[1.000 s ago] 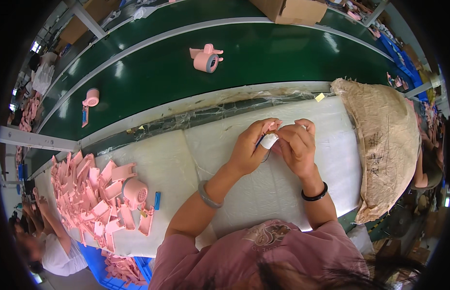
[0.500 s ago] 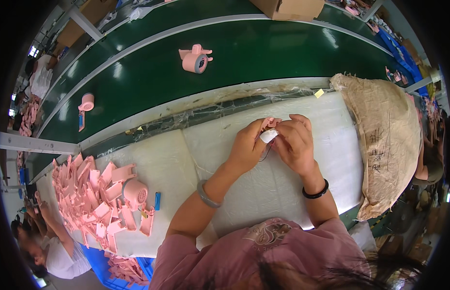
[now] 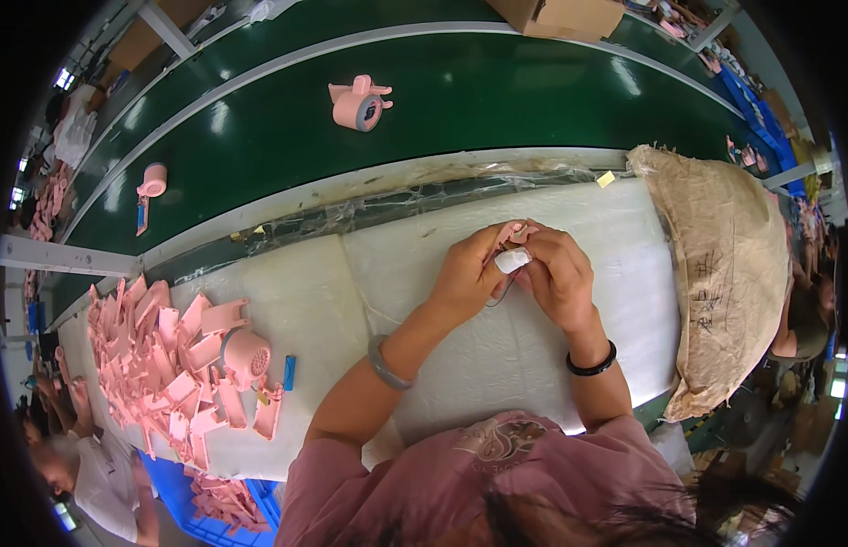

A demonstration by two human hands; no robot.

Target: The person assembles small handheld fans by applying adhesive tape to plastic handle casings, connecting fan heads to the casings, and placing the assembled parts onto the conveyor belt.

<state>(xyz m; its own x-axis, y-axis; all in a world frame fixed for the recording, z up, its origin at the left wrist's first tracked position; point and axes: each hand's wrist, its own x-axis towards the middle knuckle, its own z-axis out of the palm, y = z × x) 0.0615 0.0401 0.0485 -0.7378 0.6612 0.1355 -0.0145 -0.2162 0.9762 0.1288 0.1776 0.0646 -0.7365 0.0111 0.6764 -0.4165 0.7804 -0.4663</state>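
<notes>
My left hand (image 3: 467, 271) and my right hand (image 3: 560, 272) meet above the covered table. Both are closed, fingers bent around a small pink plastic part (image 3: 517, 233), most of which they hide. A white piece (image 3: 512, 262) sits at the tip of my left thumb; whether it is a wrap or a separate item I cannot tell. Below the fingers curves a thin dark wire (image 3: 502, 295). To the left lies a heap of pink plastic shell pieces (image 3: 164, 365), with a round pink grilled housing (image 3: 247, 354) and a blue cylinder (image 3: 289, 373) beside it.
Beyond the table runs a green conveyor belt (image 3: 260, 155), carrying a pink device (image 3: 358, 105) and a pink head with a blue cylinder (image 3: 151, 187). A brown woven sack (image 3: 729, 283) stands right. A blue crate (image 3: 210, 531) sits lower left, near a co-worker (image 3: 105, 483).
The view has shifted slightly, so the belt items and pink heap appear a little further left. My hands stay together around the pink part, with small finger movements.
</notes>
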